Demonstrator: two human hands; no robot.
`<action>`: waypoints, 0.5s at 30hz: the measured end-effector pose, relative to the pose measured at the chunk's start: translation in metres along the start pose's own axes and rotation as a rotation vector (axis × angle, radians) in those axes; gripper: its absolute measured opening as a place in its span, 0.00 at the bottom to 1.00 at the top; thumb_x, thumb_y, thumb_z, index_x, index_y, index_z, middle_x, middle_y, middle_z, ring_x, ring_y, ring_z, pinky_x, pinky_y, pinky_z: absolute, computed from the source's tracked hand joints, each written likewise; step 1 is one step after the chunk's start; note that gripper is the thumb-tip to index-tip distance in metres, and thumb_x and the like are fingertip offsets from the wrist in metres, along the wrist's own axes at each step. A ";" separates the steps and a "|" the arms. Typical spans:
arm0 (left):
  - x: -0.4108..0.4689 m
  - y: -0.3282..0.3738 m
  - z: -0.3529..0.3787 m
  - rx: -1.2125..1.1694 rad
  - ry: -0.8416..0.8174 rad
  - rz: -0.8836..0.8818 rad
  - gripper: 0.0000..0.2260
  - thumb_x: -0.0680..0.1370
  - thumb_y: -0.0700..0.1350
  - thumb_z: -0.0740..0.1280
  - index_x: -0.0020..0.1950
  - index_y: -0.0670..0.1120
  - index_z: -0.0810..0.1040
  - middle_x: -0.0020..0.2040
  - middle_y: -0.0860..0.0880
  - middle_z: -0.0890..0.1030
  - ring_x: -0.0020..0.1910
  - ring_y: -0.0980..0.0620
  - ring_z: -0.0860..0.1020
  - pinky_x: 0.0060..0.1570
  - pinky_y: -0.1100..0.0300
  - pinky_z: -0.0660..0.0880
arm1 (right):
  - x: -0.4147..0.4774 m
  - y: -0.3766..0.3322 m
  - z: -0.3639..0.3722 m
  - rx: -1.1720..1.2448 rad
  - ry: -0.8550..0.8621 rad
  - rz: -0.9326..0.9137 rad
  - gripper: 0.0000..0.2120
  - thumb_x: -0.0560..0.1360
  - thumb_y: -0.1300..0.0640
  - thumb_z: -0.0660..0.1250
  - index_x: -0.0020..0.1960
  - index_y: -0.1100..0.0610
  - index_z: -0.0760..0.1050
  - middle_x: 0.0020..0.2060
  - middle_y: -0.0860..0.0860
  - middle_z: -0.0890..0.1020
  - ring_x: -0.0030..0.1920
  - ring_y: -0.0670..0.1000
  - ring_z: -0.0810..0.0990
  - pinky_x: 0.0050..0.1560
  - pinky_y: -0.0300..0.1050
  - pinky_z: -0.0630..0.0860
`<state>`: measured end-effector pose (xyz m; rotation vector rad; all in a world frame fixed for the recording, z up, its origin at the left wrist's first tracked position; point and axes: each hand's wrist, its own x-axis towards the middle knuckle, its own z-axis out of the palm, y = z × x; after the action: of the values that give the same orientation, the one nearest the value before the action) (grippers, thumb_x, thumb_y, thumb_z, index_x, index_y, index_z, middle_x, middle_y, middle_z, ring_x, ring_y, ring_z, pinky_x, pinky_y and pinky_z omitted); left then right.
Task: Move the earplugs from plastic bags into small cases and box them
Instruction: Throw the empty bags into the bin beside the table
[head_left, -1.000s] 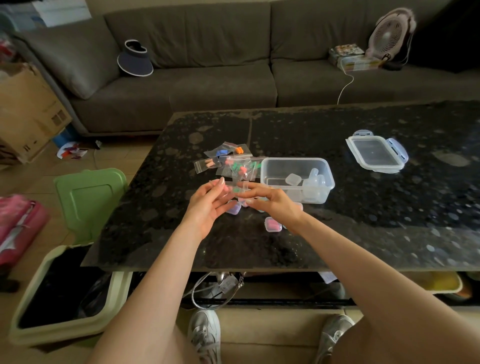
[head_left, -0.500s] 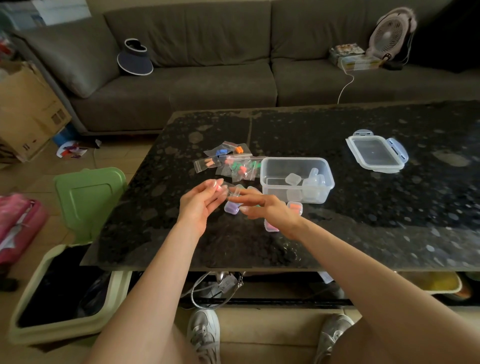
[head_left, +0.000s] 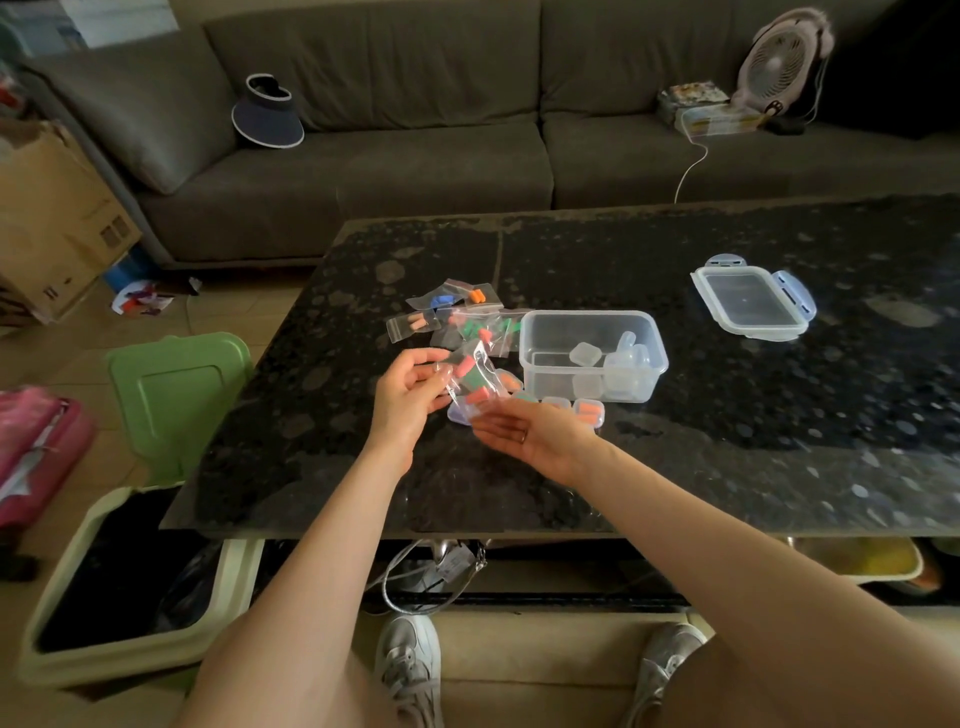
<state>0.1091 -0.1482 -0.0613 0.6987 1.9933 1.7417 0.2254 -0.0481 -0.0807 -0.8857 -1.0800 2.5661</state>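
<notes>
Black table (head_left: 675, 467) bears plastic bags (head_left: 470, 325); sofa (head_left: 415, 171) behind.

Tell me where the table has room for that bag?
Bare: between the clear box and its lid, and the table's near edge right of the right hand. Crowded: bags left of the box, small cases before it.

cardboard box (head_left: 52, 223) cut by left edge, purple case (head_left: 459, 415) half hidden

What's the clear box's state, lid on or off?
Off. The clear box stands open-topped with small cases inside. Its lid lies flat on the table, apart from the box, to the right in the view.
</notes>
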 end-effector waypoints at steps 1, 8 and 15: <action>0.001 -0.001 0.000 0.017 0.002 -0.004 0.14 0.73 0.47 0.73 0.56 0.47 0.76 0.50 0.49 0.81 0.50 0.55 0.80 0.43 0.67 0.76 | 0.001 0.001 -0.001 0.010 0.011 0.017 0.08 0.78 0.65 0.63 0.54 0.67 0.76 0.44 0.61 0.83 0.46 0.55 0.83 0.45 0.47 0.83; 0.006 -0.009 -0.002 0.089 0.113 -0.025 0.02 0.76 0.39 0.68 0.46 0.46 0.77 0.42 0.53 0.80 0.44 0.58 0.80 0.38 0.69 0.75 | 0.003 0.003 0.001 -0.007 0.072 0.075 0.12 0.78 0.67 0.63 0.60 0.70 0.73 0.51 0.65 0.82 0.50 0.59 0.83 0.46 0.51 0.83; 0.006 -0.012 -0.002 0.159 0.094 0.011 0.02 0.76 0.39 0.68 0.48 0.45 0.77 0.42 0.54 0.79 0.42 0.60 0.78 0.37 0.70 0.74 | 0.004 0.002 0.002 -0.072 0.116 0.109 0.15 0.78 0.68 0.62 0.64 0.69 0.69 0.52 0.66 0.81 0.51 0.61 0.83 0.47 0.52 0.82</action>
<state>0.1017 -0.1470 -0.0723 0.6907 2.2145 1.6641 0.2215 -0.0488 -0.0829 -1.1255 -1.1256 2.5396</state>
